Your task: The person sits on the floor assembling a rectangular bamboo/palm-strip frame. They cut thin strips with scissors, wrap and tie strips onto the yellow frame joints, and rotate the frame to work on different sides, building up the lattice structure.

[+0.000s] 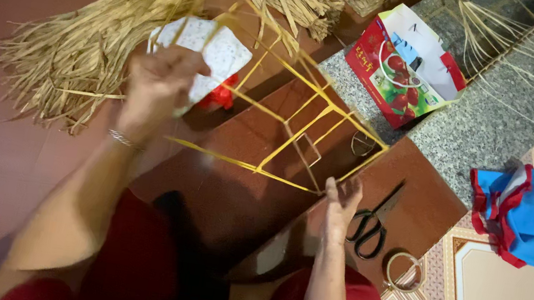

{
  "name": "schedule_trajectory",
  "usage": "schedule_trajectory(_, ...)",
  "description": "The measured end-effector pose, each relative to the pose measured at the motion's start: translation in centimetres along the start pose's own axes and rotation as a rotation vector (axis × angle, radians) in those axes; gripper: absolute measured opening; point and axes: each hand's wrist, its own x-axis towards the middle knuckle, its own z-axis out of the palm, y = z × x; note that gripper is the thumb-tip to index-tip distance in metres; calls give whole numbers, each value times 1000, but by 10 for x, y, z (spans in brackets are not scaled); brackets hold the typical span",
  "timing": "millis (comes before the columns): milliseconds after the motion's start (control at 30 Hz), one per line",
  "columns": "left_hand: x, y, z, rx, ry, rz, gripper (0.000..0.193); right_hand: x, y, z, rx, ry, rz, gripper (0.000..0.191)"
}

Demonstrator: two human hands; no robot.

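Left hand: your left hand [158, 82] is raised at about 10 o'clock, fingers curled around a white speckled sheet [214, 55] and the upper strips of the yellow strip frame [297, 130]; grasping both, as far as the blur lets you tell.
Right hand: your right hand [341, 206] sits at about 5 o'clock from the frame, fingers spread and loose, fingertips touching the frame's lower right corner, not clenched on it.
Frame: the open framework of thin yellow strips hangs between your two hands, tilted, above the brown step.
Red piece: something red [222, 95] shows just under the white sheet; what it is cannot be told.
Scissors: black-handled scissors [374, 221] lie just beside your right hand, at its 3 o'clock.
Tape ring: a clear ring [403, 272] lies at 5 o'clock of the scissors.
Straw: a dry straw bundle [78, 54] lies at 9 o'clock.
Bag: a red and green paper bag [407, 65] stands at 1 o'clock.
Cloth: a blue and red cloth [526, 214] lies at 3 o'clock.
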Motion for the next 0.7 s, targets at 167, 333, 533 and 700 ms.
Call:
schedule_trajectory(167,11,-6,-41,-235,-37,145,27,-4,-17,-2,195,-183,47,51)
schedule_trajectory(333,37,-41,-69,-4,221,230,40,-27,-47,9,220,-317,-108,50)
schedule_trajectory(533,62,-82,-80,281,334,614,27,-42,-48,13,109,-208,-190,46)
schedule_trajectory(700,69,-100,-69,320,276,430,22,-37,-43,-3,108,-135,-189,32)
